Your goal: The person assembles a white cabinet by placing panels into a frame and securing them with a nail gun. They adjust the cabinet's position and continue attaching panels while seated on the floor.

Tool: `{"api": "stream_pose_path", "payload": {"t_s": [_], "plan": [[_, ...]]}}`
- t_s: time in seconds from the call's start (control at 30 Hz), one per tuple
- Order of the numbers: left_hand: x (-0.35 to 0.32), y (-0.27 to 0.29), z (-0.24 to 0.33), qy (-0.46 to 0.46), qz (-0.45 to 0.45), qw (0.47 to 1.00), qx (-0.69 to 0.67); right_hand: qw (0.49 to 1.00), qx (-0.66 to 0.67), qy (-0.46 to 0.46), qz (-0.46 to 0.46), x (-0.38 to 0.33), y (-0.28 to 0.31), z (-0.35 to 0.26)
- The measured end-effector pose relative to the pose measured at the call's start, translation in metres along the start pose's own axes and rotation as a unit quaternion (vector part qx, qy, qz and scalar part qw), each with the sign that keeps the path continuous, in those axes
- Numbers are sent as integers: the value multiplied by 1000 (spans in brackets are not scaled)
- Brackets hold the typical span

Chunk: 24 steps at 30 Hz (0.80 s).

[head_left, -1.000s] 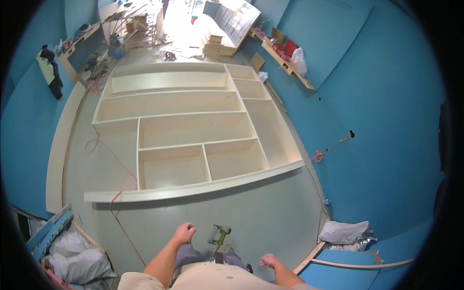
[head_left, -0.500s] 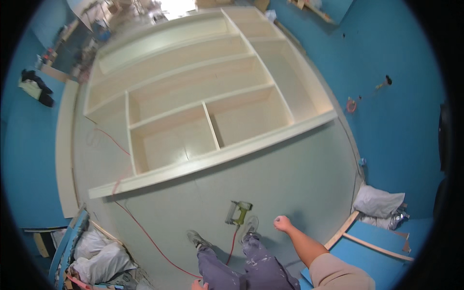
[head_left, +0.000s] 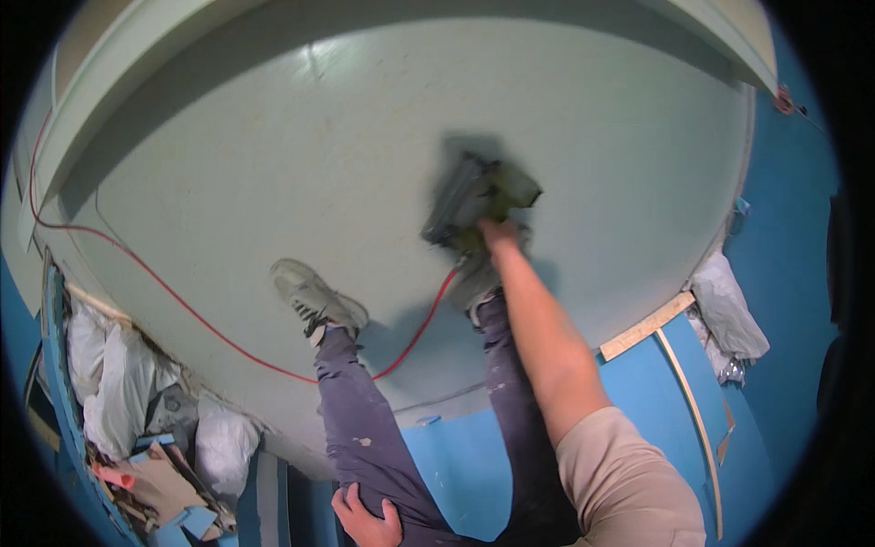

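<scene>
My right hand (head_left: 496, 237) is wrapped around the handle of a green and grey nail gun (head_left: 499, 188), just beyond my right shoe. The gun is smeared by motion, and a dark shadow surrounds it; I cannot tell how far it is off the floor. A red air hose (head_left: 428, 330) runs from its lower end, curves between my legs and trails away to the left. My left hand (head_left: 365, 520) lies on my left thigh with its fingers spread, holding nothing.
A pale wooden frame (head_left: 96, 114) arches across the far side and far left. White sacks (head_left: 123, 397) and scrap pieces (head_left: 164, 488) are heaped at lower left. To the right lie blue panels (head_left: 638, 401), wood strips (head_left: 688, 401) and another white sack (head_left: 729, 305) beside the blue wall.
My right hand has reached down and taken hold of the nail gun, which stood on the floor. My view has tipped down and closer, so most of the shelf frame has left the picture.
</scene>
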<state>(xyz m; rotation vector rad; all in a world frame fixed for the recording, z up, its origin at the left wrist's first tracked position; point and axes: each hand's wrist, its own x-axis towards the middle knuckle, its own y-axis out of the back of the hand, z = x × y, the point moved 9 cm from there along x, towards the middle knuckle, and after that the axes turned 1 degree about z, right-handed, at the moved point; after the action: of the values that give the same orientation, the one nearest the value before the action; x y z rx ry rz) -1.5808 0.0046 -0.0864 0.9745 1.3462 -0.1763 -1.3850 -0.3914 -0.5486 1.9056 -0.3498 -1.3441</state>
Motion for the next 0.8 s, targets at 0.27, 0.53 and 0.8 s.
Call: {"api": "stream_pose_path", "payload": {"t_s": [0.27, 0.53, 0.8], "plan": [[5, 8, -42, -18, 60, 996, -68, 945, 237, -123, -189, -97, 11, -58], [0, 78, -95, 9, 129, 978, -162, 970, 103, 30, -220, -385, 234, -222], [34, 254, -180, -160, 2, 839, -521, 840, 385, 164, -345, -703, 341, -451]]}}
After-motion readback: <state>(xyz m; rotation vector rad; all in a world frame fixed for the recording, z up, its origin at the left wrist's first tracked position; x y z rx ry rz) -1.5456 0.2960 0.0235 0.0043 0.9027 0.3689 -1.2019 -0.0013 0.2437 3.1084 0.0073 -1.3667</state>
